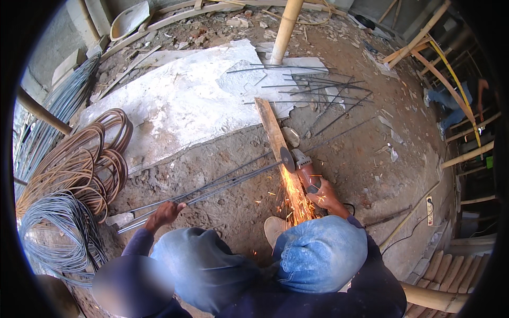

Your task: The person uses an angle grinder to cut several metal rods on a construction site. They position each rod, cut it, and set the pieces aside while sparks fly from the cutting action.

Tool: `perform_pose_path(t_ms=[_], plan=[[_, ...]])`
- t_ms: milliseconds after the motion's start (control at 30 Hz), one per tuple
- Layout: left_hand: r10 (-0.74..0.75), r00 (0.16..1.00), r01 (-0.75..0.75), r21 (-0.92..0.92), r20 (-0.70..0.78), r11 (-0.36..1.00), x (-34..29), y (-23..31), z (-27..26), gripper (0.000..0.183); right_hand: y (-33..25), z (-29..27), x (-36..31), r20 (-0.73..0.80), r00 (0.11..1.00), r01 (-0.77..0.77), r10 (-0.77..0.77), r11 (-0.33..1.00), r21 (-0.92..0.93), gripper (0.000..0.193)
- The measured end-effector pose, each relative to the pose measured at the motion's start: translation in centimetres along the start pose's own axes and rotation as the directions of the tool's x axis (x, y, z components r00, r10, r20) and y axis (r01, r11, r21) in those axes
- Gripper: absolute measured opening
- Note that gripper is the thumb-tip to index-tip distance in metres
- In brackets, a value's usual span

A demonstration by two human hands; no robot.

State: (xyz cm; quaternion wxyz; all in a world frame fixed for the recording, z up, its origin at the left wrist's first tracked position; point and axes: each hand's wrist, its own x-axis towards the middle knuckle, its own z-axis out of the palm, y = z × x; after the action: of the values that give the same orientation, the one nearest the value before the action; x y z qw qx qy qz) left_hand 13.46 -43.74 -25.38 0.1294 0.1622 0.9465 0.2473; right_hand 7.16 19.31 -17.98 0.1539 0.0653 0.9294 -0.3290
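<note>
My right hand (pixel 326 197) is closed around the body of an angle grinder (pixel 306 172) with a dark cutting disc (pixel 287 159). The disc meets thin steel rods (pixel 233 180) laid across a wooden plank (pixel 271 124). Orange sparks (pixel 298 199) stream from the contact back toward my feet. To the left, my left hand (pixel 165 214) is closed on the same rods near their near-left end. Whether it grips all of them or only some, I cannot tell. Beyond the plank lie several cut rods (pixel 318 87), loosely crossed.
Coils of rusty rod (pixel 79 153) and grey wire (pixel 61 233) sit at the left, beside long bundled rods (pixel 69 100). A pale sheet (pixel 175 108) covers ground ahead, with a bamboo post (pixel 286 32) at its edge. A power strip (pixel 429 211) and another person (pixel 450 100) are at right.
</note>
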Motion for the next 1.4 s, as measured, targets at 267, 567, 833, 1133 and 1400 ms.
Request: perform_pose_path(t_ms=[267, 567, 833, 1133, 1400], plan=[[-0.071, 0.995, 0.070, 0.019, 0.075, 0.997, -0.2, 0.0, 0.0, 0.076, 1.5, 0.9, 0.8, 0.007, 0.997, -0.078, 0.079, 0.996, -0.041, 0.090], [0.161, 0.981, -0.152, 0.088, -0.106, 0.984, -0.6, -0.5, 1.1, 0.051, -0.8, -0.4, 0.2, 0.053, 0.994, -0.094, 0.091, 0.995, 0.042, 0.080], [-0.051, 0.997, 0.050, 0.025, 0.050, 0.998, -0.2, 0.5, 0.0, 0.077, 2.3, 0.9, 0.5, 0.041, 0.999, 0.002, -0.007, 0.995, 0.103, 0.082], [-0.096, 0.995, 0.096, -0.009, 0.036, 0.995, -0.2, 0.8, -0.1, 0.080, 3.8, 2.2, 1.7, -0.009, 1.000, 0.019, -0.018, 0.989, 0.145, 0.084], [-0.080, 0.995, 0.080, -0.004, 0.056, 0.997, 0.0, 1.6, -0.7, 0.081, 1.7, 0.0, 0.3, 0.106, 0.993, -0.052, 0.042, 0.994, 0.098, 0.084]])
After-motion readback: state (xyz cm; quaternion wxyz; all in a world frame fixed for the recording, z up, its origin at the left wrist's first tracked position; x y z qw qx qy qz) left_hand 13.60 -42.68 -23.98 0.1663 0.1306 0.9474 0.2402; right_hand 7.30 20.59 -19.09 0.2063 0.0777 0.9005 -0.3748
